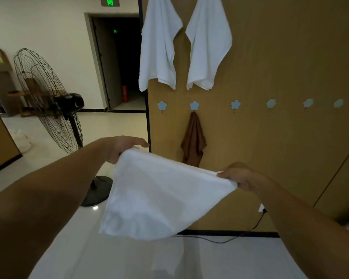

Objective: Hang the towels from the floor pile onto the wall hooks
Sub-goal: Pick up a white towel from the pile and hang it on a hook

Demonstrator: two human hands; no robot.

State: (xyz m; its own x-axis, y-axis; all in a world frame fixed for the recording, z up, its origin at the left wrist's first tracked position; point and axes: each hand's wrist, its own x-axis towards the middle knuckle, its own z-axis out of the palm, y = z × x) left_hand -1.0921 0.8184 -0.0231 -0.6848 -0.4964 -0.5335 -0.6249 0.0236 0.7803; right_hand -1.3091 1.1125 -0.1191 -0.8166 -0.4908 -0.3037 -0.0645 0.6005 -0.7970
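Note:
A white towel (159,196) is stretched between my hands in front of the wooden wall. My left hand (121,147) grips its upper left corner and my right hand (240,176) pinches its right corner. Two white towels (159,43) (208,43) hang high on the wall from hooks out of frame. Below them runs a row of several pale blue flower-shaped hooks (235,105). A brown towel (193,139) hangs from the second hook (194,105); the leftmost hook (162,105) is bare. The floor pile is not in view.
A black standing fan (48,101) is on the floor to my left, its base (97,191) near the towel. A black cable (250,228) runs from a wall socket (261,208) along the skirting. An open dark doorway (125,61) lies behind.

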